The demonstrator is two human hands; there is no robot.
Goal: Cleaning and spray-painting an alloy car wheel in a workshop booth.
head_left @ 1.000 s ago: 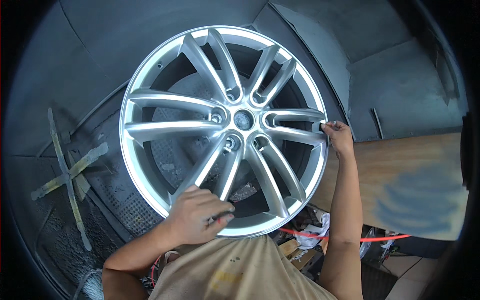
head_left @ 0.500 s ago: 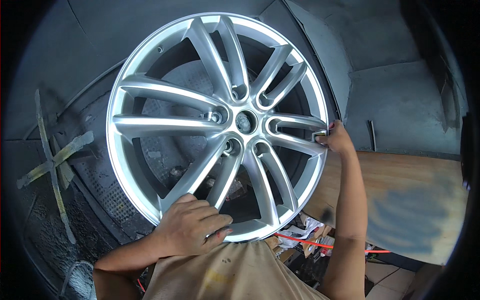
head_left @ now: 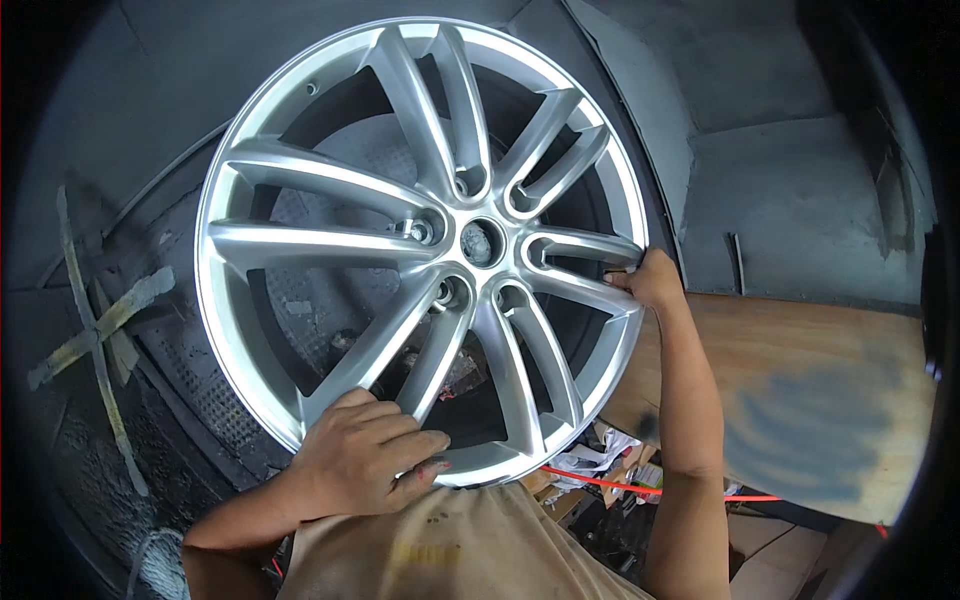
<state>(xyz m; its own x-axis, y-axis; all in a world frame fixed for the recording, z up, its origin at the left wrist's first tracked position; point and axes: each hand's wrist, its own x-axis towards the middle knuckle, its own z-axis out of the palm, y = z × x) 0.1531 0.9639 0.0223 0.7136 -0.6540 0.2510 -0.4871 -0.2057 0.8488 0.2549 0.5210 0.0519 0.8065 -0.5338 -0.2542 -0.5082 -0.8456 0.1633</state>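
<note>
Presently, one alloy wheel [head_left: 480, 278], silver, many-spoked, face toward the viewer, filling the middle of the view; its lower edge is close against a tan garment [head_left: 440, 550].

Left hand [head_left: 370, 450]: at the lower-left rim, fingers bent, thumb set apart from them, a red mark on the thumb; whether it grips or merely rests, cannot tell.

Right hand [head_left: 652, 280]: at the right rim, thumb laid over the right-hand spoke pair [head_left: 580, 287], other fingers turned from sight; whether they pinch anything, cannot tell.

Handling notes, by judgement: left hand best kept as a firm brace so the wheel does not rock; right-hand pressure light and even, following the curve where spoke meets rim — corners there are tight and easily missed. Fingertips rather than nails on the bright face; garment best kept from rubbing the lower edge.

Hidden or doubtful: the right fingertips and the rear of the rim; whatever supports the wheel from behind; the contents of the hub hole [head_left: 482, 243], pale but unclear; clutter [head_left: 600, 460] under the red hose [head_left: 610, 487], too jumbled to itemise; outer corners — lost to the dark fisheye border.
</note>
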